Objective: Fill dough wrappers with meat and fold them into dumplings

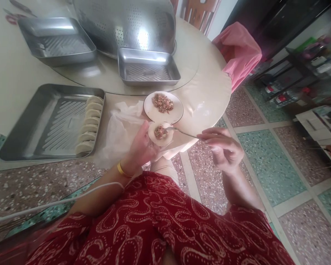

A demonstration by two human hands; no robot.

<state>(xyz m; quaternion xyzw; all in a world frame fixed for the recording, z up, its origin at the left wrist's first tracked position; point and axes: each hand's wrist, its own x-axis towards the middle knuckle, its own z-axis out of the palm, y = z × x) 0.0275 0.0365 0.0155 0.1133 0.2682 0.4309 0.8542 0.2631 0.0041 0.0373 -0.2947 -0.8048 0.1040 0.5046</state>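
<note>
A round dumpling wrapper (152,138) rests on the fingers of my left hand (140,149), its thumb at the edge. A mound of minced filling (161,132) sits in the wrapper's middle. My right hand (223,147) pinches the handle of a thin metal spoon (183,131), whose far end touches the filling. Just beyond the wrapper, a white plate (150,110) bears more of the same mince. To the left, a large metal tray (52,154) holds several folded dumplings (89,121) in a row along its right side.
Crumpled translucent plastic (118,125) lies between tray and plate. Two smaller metal trays, one at left (85,55) and one in the middle (149,82), stand before a large perforated metal basin (132,22). A pink cloth (242,48) hangs at the right. A white cable (71,198) crosses my left forearm.
</note>
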